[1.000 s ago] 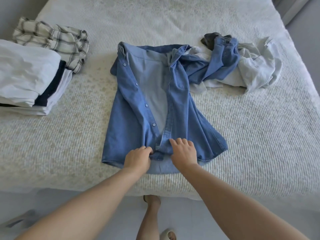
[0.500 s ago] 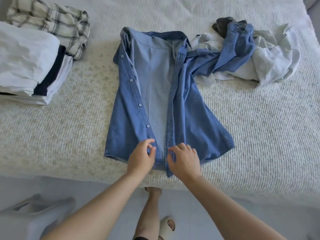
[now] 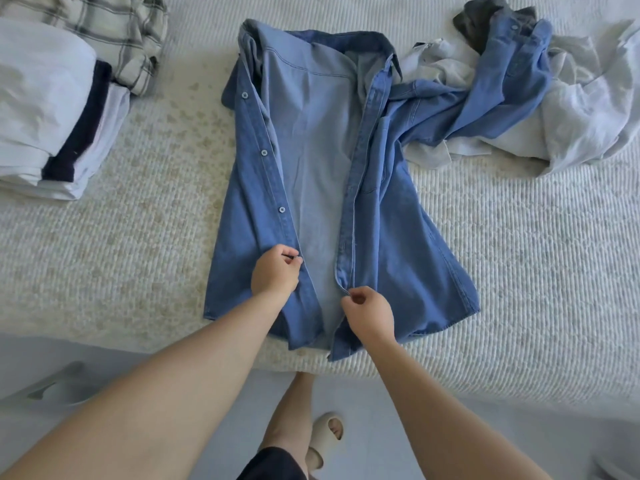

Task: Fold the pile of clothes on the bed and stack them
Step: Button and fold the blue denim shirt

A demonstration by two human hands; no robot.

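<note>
Your left hand (image 3: 275, 275) pinches the button edge and your right hand (image 3: 369, 315) pinches the buttonhole edge of the denim shirt (image 3: 398, 244). The shirt lies open at frame centre on the bed (image 3: 519, 271). The folded stack (image 3: 52, 112) sits upper left; the unfolded pile (image 3: 571, 105) upper right.

Open bedspread (image 3: 519, 258) lies bare to the right of the spread denim shirt (image 3: 398, 244), and a narrower bare strip runs along its left side. A folded stack (image 3: 52, 109) blocks the far left, and the unfolded pile (image 3: 571, 109) fills the far right, with one shirt sleeve draped over it.
</note>
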